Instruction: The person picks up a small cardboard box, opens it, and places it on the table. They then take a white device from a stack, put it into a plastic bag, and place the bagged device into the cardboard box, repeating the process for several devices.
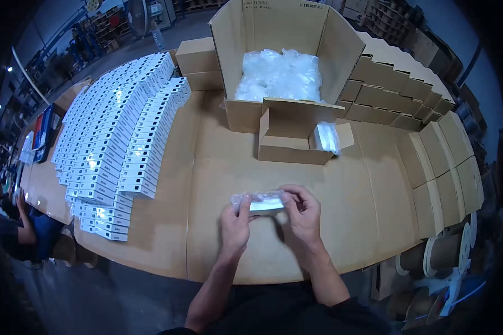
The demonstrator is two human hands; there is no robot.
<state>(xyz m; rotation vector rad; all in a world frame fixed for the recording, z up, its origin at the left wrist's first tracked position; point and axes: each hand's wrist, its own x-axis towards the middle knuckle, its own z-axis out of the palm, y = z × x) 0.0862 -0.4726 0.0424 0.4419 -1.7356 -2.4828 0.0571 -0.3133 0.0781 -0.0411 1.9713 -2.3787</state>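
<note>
A small white box in clear plastic wrap [267, 205] is held level over the cardboard-covered table. My left hand [236, 223] grips its left end, thumb on top. At its right end, my right hand [304, 215] pinches the wrap and box between thumb and fingers. Beyond them stands an open small carton [293, 152] with wrapped white packets [326, 138] upright at its right side. Behind that, a large open carton [341, 61] holds a heap of clear plastic bags [282, 72].
Stacked rows of small white boxes [109, 128] cover the left side of the table [218, 178]. Brown cartons [441, 162] are stacked along the right edge and back right. Spools [447, 254] stand below at right. Another person's arm [25, 220] shows at far left.
</note>
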